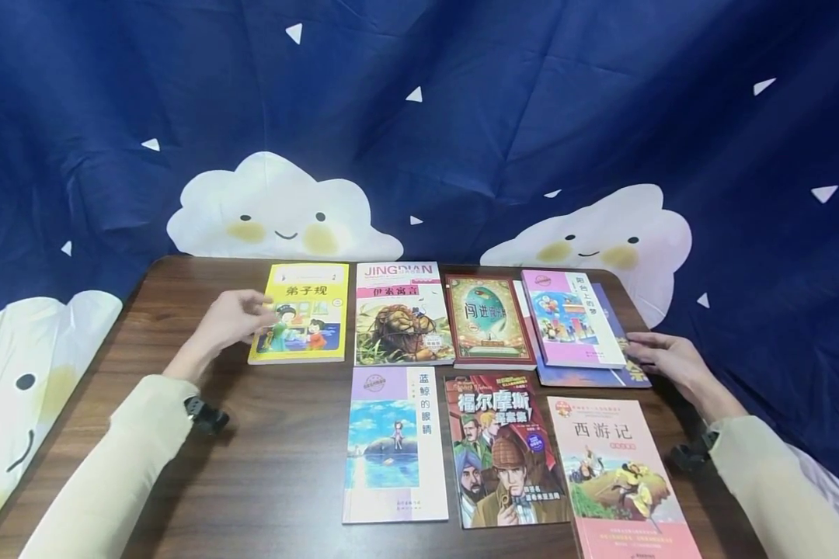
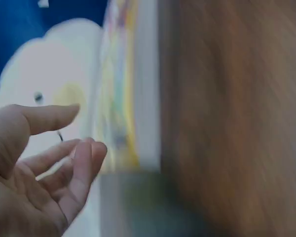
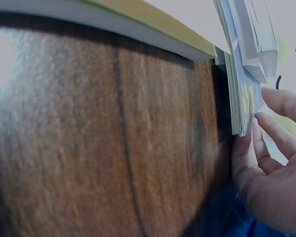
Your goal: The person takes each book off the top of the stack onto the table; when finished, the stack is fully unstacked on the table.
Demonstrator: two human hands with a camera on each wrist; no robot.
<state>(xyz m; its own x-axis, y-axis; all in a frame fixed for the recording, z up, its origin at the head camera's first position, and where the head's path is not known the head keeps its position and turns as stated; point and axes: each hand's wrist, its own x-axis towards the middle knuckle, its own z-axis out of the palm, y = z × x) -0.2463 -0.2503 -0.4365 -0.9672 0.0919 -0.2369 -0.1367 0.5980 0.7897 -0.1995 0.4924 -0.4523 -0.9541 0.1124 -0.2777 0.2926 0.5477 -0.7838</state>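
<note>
Yellow book (image 1: 311,317) lying flat, cover up, blue book (image 1: 580,376) (mostly covered), beneath a white-and-lilac book (image 1: 566,318)

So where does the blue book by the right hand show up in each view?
Head: blue book, right of centre, partly under a purple-and-white book.
Left wrist: not in it.
Right wrist: upper right, beside the right hand.
Shared landmark: the brown table.

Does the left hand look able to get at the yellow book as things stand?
Probably yes: in the head view, the left hand is right at the near-left side of the yellow book, and no other book covers it.
</note>
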